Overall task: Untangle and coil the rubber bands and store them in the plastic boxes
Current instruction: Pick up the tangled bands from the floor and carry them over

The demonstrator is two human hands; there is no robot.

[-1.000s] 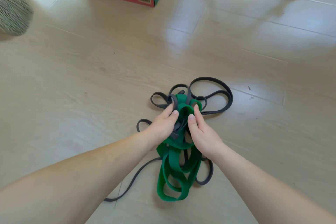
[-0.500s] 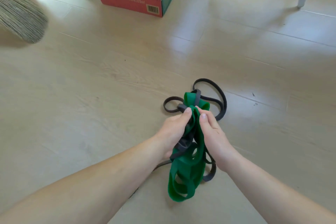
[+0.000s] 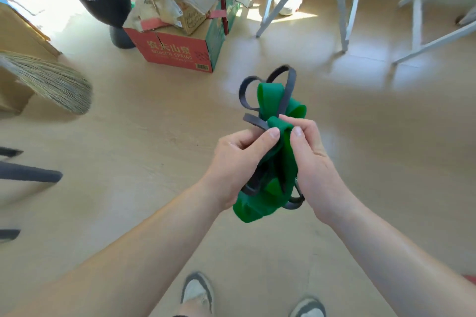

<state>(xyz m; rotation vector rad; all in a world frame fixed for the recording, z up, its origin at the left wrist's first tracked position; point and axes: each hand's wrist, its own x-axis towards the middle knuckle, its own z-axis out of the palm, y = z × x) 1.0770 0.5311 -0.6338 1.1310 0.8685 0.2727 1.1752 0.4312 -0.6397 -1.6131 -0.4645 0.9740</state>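
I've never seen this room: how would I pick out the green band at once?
Start at the red cardboard box and come toward the camera to the two raised hands. The left hand and right hand grip one tangled bundle. In it the green band is the wide, bright ribbon; the grey band threaded through it is narrow and dark.

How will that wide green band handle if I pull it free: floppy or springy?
Likely floppy: the green band folds and droops in loose loops. Probably light: the left hand and right hand hold the bundle by pinching. The gray band threads through it, so it may snag.
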